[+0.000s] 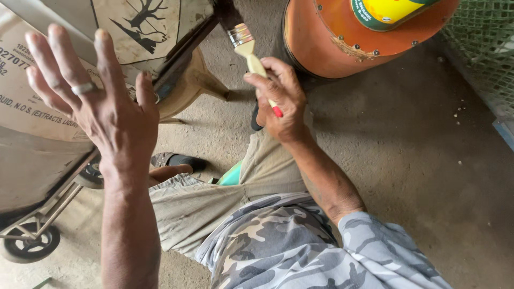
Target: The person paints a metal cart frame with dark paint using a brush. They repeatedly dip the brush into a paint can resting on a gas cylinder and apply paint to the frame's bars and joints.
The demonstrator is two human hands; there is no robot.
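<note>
My left hand [93,99] is raised with fingers spread, holding nothing; a silver ring sits on one finger. It hovers in front of a cardboard sheet [32,101] resting on a cart. My right hand [281,99] grips a paintbrush [246,45] with a cream handle, red tip, metal ferrule and dark bristles. The bristles touch a dark wooden bar [184,51] that slants up to the right. I am seated, in khaki shorts and a camouflage shirt.
An orange metal drum [332,37] with a yellow-green label stands behind the brush. A beige plastic stool [195,83] stands under the dark bar. A cart wheel [27,246] is at lower left. Green netting [484,43] fills the right edge. The floor is bare concrete.
</note>
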